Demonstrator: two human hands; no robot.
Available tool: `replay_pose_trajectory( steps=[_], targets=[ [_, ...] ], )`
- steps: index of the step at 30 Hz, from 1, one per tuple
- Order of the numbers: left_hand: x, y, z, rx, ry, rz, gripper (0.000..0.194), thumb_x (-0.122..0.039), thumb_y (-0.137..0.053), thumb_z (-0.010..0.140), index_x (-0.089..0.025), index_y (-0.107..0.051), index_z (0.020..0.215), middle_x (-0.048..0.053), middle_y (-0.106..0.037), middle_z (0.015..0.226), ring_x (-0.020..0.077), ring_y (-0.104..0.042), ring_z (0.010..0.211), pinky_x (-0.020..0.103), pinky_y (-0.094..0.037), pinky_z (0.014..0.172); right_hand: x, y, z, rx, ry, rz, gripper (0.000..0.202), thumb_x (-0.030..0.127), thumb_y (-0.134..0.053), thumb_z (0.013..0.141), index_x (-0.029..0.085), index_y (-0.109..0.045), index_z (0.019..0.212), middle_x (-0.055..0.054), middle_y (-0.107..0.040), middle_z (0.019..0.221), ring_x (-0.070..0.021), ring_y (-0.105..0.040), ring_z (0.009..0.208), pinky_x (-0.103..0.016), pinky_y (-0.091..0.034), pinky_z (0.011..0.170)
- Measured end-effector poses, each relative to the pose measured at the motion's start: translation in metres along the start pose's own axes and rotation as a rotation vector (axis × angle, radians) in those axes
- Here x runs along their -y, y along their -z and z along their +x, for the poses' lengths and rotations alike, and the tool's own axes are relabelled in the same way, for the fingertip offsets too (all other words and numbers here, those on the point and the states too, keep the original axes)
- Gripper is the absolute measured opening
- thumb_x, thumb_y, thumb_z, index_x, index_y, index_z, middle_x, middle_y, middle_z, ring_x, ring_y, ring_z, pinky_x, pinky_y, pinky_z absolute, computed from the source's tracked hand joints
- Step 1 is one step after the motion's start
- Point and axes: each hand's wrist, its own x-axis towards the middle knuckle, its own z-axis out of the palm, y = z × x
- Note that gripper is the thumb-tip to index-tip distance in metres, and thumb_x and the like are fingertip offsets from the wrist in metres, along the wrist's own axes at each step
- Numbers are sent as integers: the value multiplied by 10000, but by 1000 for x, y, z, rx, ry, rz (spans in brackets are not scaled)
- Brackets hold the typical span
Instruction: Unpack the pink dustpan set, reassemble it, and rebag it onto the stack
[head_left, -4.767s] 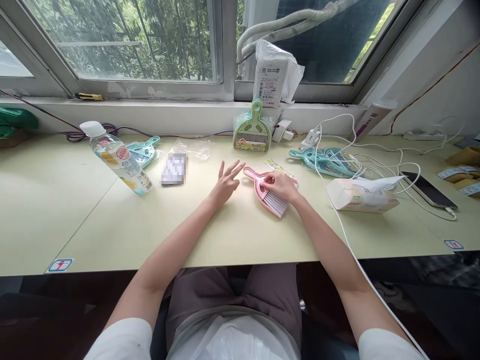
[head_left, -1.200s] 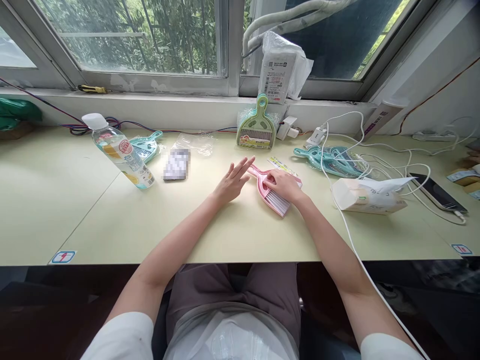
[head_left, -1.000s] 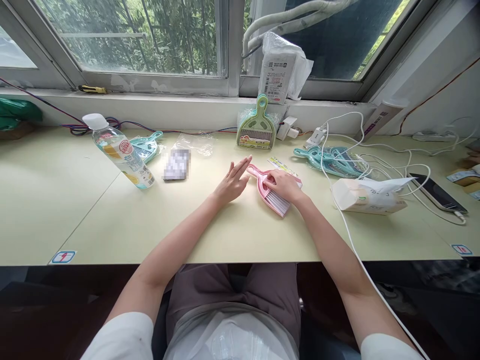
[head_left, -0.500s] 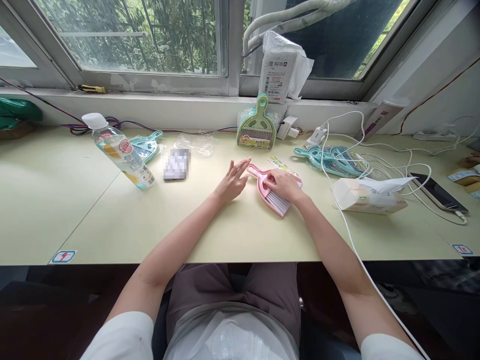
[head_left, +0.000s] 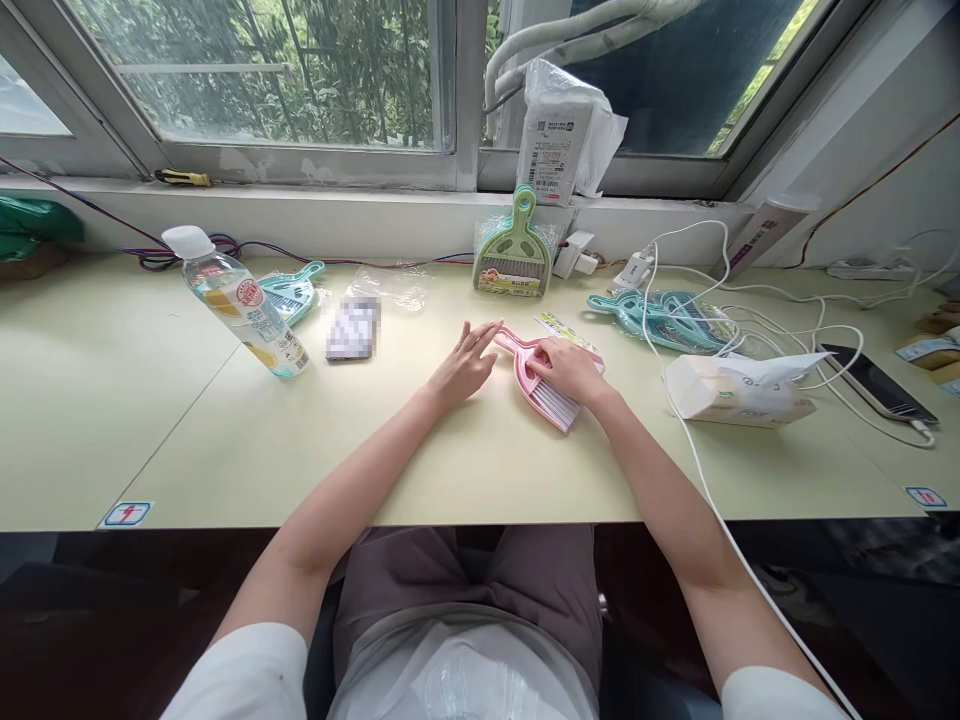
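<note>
A small pink dustpan and brush set [head_left: 553, 402] with white bristles lies slantwise on the table, its handle pointing to the upper left. My right hand [head_left: 566, 368] rests over its middle with curled fingers gripping it, hiding part of the body. Beside the handle end is my left hand [head_left: 466, 366], fingers stretched out, tips at or very near the handle; whether they touch it I cannot tell. A yellow-green printed label [head_left: 564, 330] shows just behind my right hand.
A tilted drink bottle [head_left: 244, 305] and a blue dustpan set [head_left: 292, 292] are at left. A green set [head_left: 514, 250] leans at the back. Wrapped blue sets [head_left: 664, 322], a tissue pack [head_left: 739, 390], a phone [head_left: 877, 383] and white cables [head_left: 686, 440] occupy the right.
My left fingertips have dipped very slightly toward the handle end. My right hand and the pink set look unmoved.
</note>
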Motion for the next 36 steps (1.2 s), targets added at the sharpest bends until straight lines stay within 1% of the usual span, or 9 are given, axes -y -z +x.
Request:
replay_pose_trajectory(
  steps=[6,10,13,17,21,23,29,33,36],
  targets=[
    [0,2,0,51,-25,-42,187,-111,-462,881,-142,-646,881,142,-343,1520,240,-266,1436,549,-80,1206,-2,4,-1,-6,-33,-87,290,434,-523,872,217,-662,1005,-63,-668,1058,-230,-599,953,-325,-420,748],
    [-1,3,1,77,-27,-38,212,-105,-435,883,-137,-645,865,153,-360,1507,243,-270,1433,549,-128,1204,-6,5,0,-17,-63,-46,271,435,-515,875,233,-685,937,-53,-676,1025,-225,-597,928,-325,-425,742],
    [-1,4,2,96,-21,-48,222,-102,-431,877,-146,-648,862,139,-372,1502,245,-275,1431,565,-147,1197,-18,5,3,-118,-122,-21,280,406,-481,894,230,-697,922,-71,-672,1030,-241,-575,972,-344,-429,784],
    [-1,4,2,121,-32,-39,261,-109,-388,889,-131,-632,797,171,-366,1497,256,-261,1437,550,-165,1197,-52,-1,5,-280,-254,-41,320,333,-465,895,205,-687,1087,-112,-612,1231,-300,-487,1160,-441,-384,934],
    [0,3,2,127,-52,-11,279,-108,-376,893,-129,-626,769,177,-383,1484,262,-286,1425,550,-182,1191,-82,-8,8,-117,-335,73,402,377,-360,944,246,-684,1144,-65,-587,1318,-270,-490,1210,-441,-376,980],
    [1,2,1,115,-60,4,276,-111,-384,896,-129,-632,776,175,-396,1476,262,-299,1419,552,-198,1185,-87,-10,9,-96,-344,113,402,392,-363,943,253,-704,1105,-45,-610,1296,-243,-521,1190,-403,-398,971],
    [2,-1,2,129,-68,-26,256,-113,-426,886,-131,-661,785,162,-451,1440,254,-351,1392,552,-245,1170,-79,-11,11,-131,-305,169,315,320,-474,884,188,-760,896,-76,-702,1095,-217,-630,990,-319,-464,860],
    [5,-4,3,150,-64,-90,224,-163,-464,898,-115,-682,871,195,-521,1368,256,-405,1355,545,-251,1170,-71,-15,11,-84,-388,298,306,280,-584,823,169,-703,1082,-60,-697,917,-144,-622,643,-285,-491,695],
    [7,-6,2,156,-58,-136,213,-189,-480,905,-137,-686,915,179,-561,1329,246,-442,1324,561,-230,1172,-64,-18,10,-110,-388,184,420,364,-632,812,215,-640,1204,-56,-666,939,-178,-623,760,-319,-493,754]
  ],
)
